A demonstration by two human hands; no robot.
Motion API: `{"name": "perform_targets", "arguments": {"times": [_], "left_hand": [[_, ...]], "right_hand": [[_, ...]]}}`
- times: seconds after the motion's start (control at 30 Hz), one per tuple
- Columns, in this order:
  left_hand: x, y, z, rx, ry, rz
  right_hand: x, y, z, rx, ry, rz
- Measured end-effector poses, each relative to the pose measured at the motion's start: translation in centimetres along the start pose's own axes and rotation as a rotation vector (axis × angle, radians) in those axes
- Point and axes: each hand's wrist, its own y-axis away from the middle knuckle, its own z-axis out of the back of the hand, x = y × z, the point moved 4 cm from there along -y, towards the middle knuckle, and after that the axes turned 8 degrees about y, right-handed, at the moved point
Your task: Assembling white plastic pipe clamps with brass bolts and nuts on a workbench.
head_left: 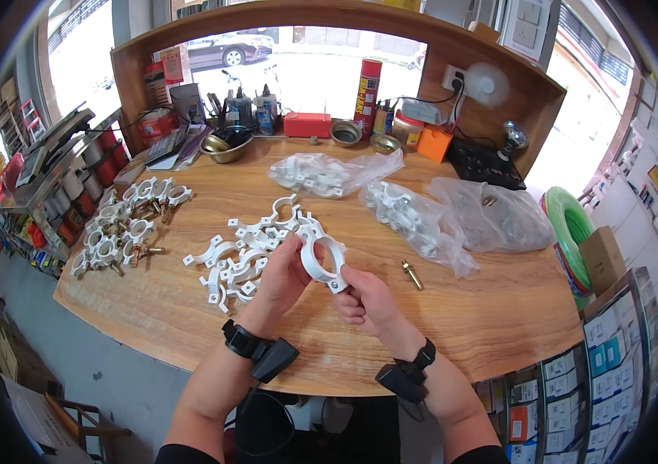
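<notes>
We hold a white plastic ring-shaped pipe clamp (321,259) between both our hands, just above the round wooden table (499,325). Our left hand (282,274) is closed around the left half of the clamp, with the thumb pressing on its rim. Our right hand (360,298) grips narrowly at the lower right ear of the clamp, where a small metal screw head (334,287) shows; the fingers are curled, so we cannot tell if they hold something more.

We judge that the two halves of the clamp are now being joined at this ear, and that the move in hand asks for a steady left grip while the right fingers turn or press the fastener.

Just left of the clamp lies a loose heap of white plastic clamp halves (240,251). Farther left of the clamp we see a group of finished white clamps with brass bolts (124,224). Right of the clamp one single brass bolt (412,275) lies on the wood, and behind it are clear plastic bags with more white parts (414,216).
</notes>
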Motion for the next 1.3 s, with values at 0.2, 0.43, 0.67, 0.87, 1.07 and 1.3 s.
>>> {"name": "perform_targets", "arguments": {"times": [0.2,0.43,0.67,0.87,1.07,1.3], "left_hand": [[-0.3,-0.2,0.2,0.103,-0.213,-0.117],[0.1,0.2,-0.1,0.301,-0.045,0.028],[0.3,0.4,-0.2,0.373,0.069,0.088],[0.6,0.0,0.5,0.101,0.045,0.092],[0.7,-0.5,1.5,0.070,0.067,0.120],[3.0,1.0,-1.1,0.183,-0.118,0.489]], "right_hand": [[-0.3,0.4,-1.0,0.214,-0.260,-0.070],[-1.8,0.2,-1.6,0.309,-0.167,-0.216],[-1.1,0.7,-2.2,0.323,-0.205,-0.212],[-0.8,-0.5,-0.1,0.012,-0.131,-0.046],[1.1,0.0,3.5,-0.439,-0.114,0.247],[4.2,1.7,2.5,-0.544,0.448,0.828]]}}
